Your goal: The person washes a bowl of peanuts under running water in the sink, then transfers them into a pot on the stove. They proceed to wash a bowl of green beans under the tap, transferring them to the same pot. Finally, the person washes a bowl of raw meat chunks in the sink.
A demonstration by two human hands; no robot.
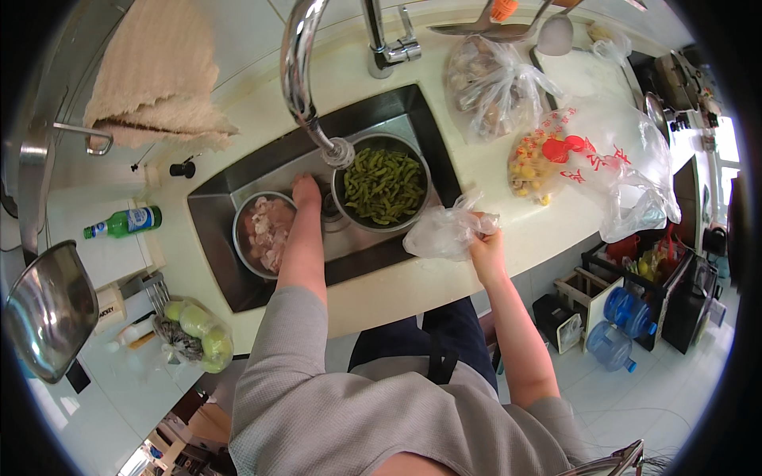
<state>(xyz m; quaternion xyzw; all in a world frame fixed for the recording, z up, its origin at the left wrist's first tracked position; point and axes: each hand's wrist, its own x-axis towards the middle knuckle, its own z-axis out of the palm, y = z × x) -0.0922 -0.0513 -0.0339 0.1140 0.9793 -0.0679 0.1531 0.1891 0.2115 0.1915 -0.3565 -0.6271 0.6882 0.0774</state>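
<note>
In the sink [351, 265] stand two metal bowls. The right metal bowl [337, 205] holds green edamame pods [381, 184]; the left metal bowl [236, 229] holds pieces of raw meat [265, 232] in liquid. My left hand [306, 189] reaches down into the sink between the bowls, close to the left one's rim; its fingertips are hard to see. My right hand [487, 247] grips a crumpled clear plastic bag [443, 232] over the sink's right front corner, beside the edamame bowl. A chrome faucet [297, 65] arches over the sink, its spout head at the right bowl's rim.
Tied plastic bags of food [494, 89] and a red-printed bag with yellow pieces [530, 169] lie on the right counter. Ladles [555, 34] rest behind. A green bottle [128, 221], bagged green fruit [196, 327] and a steel basin [52, 312] are at left. Water jugs [625, 309] lie low right.
</note>
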